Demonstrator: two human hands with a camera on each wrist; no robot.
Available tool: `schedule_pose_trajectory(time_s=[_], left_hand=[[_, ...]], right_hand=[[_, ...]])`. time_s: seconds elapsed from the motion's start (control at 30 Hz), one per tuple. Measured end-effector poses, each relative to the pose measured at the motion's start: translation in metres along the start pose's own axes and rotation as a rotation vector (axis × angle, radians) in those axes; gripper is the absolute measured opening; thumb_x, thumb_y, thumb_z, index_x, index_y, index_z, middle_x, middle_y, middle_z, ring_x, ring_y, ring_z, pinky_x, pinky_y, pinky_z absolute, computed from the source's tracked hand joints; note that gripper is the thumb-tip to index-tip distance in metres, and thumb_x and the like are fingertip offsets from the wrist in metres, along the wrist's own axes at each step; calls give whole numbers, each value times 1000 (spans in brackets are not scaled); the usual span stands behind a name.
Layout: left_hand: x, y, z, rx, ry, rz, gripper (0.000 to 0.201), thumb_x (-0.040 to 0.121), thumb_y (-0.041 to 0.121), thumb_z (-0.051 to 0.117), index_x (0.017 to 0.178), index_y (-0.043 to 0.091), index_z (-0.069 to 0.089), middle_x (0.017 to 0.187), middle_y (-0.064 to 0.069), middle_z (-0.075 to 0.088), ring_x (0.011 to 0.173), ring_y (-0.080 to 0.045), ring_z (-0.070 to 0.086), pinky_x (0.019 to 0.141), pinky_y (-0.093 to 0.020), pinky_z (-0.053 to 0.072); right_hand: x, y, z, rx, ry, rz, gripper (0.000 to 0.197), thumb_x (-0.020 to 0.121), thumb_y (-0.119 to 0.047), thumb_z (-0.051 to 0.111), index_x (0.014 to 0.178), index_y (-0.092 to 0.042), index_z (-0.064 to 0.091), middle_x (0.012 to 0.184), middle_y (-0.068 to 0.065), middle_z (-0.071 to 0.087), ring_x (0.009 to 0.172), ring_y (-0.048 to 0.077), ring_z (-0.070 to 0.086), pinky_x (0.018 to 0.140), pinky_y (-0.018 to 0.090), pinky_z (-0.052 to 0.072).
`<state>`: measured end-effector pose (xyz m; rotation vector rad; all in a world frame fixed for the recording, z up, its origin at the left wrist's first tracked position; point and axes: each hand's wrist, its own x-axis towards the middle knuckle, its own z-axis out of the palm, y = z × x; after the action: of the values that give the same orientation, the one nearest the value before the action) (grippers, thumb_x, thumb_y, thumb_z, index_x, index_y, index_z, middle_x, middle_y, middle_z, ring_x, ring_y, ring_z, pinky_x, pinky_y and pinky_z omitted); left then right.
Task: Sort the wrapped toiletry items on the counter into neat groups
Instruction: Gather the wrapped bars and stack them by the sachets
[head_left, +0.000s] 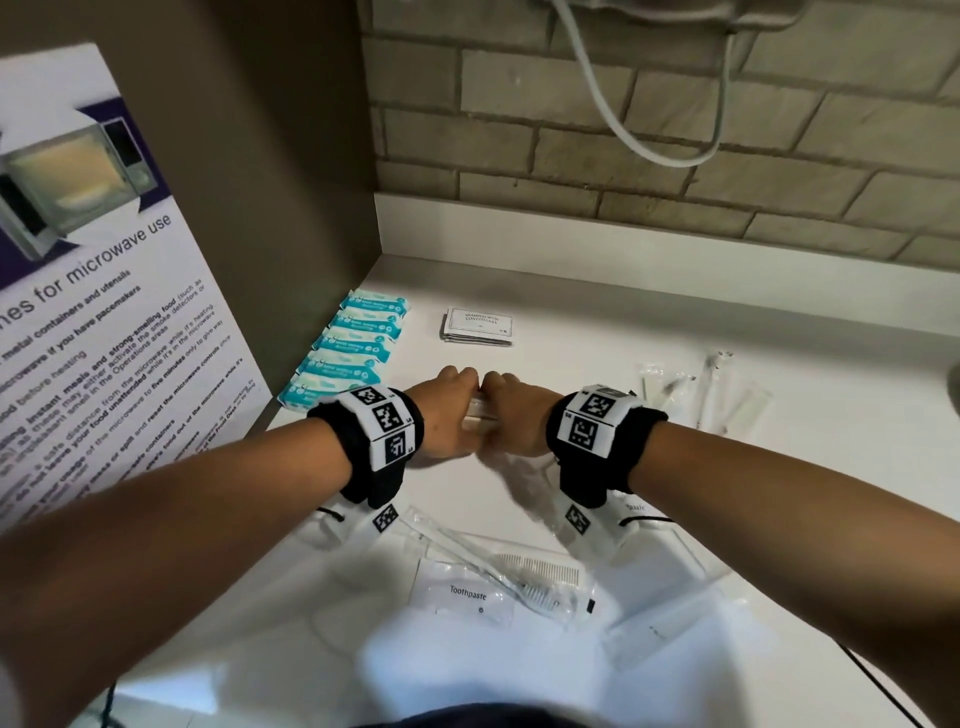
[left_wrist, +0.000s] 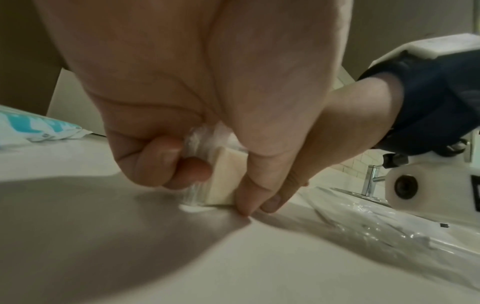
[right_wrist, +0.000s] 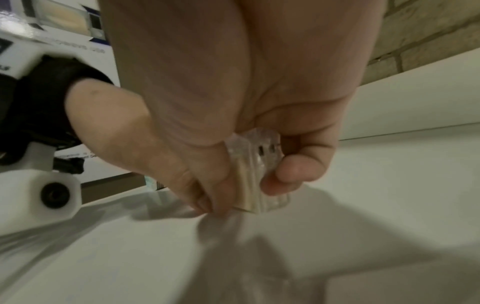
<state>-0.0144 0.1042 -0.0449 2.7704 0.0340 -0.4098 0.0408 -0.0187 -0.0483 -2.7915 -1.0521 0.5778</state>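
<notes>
Sign (head_left: 88, 291): leans at the counter's left edge, printed with microwave rules.
Wipes (head_left: 348, 348): blue-and-white packets in an overlapping row along the left edge, running from the back toward the front.
Sachets (head_left: 479, 326): a small white stack near the back edge, just right of the wipes.
Left hand (head_left: 447, 415): mid-counter, knuckles up, touching the right hand; in the left wrist view its fingers (left_wrist: 182, 164) and thumb are curled round one end of the bundle.
Bundle (left_wrist: 223, 176): clear-wrapped cream pieces pressed upright between both hands, its lower edge on the counter (head_left: 649, 322).
Right hand (head_left: 519, 415): beside the left; in the right wrist view its fingers (right_wrist: 298, 168) and thumb pinch the bundle's other end.
Toothpaste (head_left: 467, 592): a labelled white packet near the front edge, below the hands.
Toothbrush (head_left: 498, 566): in a clear sleeve, lying slantwise across the toothpaste.
Comb (head_left: 540, 569): white, touching the toothbrush, right of the toothpaste.
Clear sleeves (head_left: 691, 389): several thin wrapped items scattered toward the right edge; contents too faint to tell.
Cord (head_left: 649, 104): white, looping down the brick wall behind.
</notes>
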Motion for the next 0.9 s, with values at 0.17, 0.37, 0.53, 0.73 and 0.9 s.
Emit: schedule_pose_trajectory(time_s=[0.17,0.37,0.53,0.73,0.9], left_hand=[[-2,-4,-3,-73,-10,18,53,77,31,70,116,16,38,115,-4,44,92,-26,58,80,-36,48],[-2,-10,-12,-36,-17,88,34,83,18,62,113,12,46,114,-7,50,97,-24,54,78,-31,41],[-2,-11,-5,-6,-77,77,34,89,21,56,118,9,42,118,-10,45,92,-25,53,88,-40,44],[-2,-10,-4,7,-101,58,42,88,26,58,120,9,38,115,-5,37,83,-23,50,73,-32,37],[0,-21,-7,-71,-90,139,32,90,22,57,117,11,43,112,0,42,90,-21,52,77,-30,39]], right_hand=[[-1,7,-5,-33,-17,-68,42,79,-26,64,114,-7,48,105,9,52,90,27,57,73,33,44],[-4,12,-11,-15,21,-110,38,81,-22,63,115,-9,52,110,13,55,96,32,59,84,38,49],[-4,9,1,-17,-42,-54,38,87,-20,56,120,-5,44,106,10,42,92,35,59,75,34,40],[-4,7,2,11,-59,-17,44,85,-31,59,117,-6,42,105,3,33,76,27,52,72,36,41],[-6,13,1,51,3,-84,44,87,-26,61,119,-2,44,114,15,47,90,32,56,76,34,41]])
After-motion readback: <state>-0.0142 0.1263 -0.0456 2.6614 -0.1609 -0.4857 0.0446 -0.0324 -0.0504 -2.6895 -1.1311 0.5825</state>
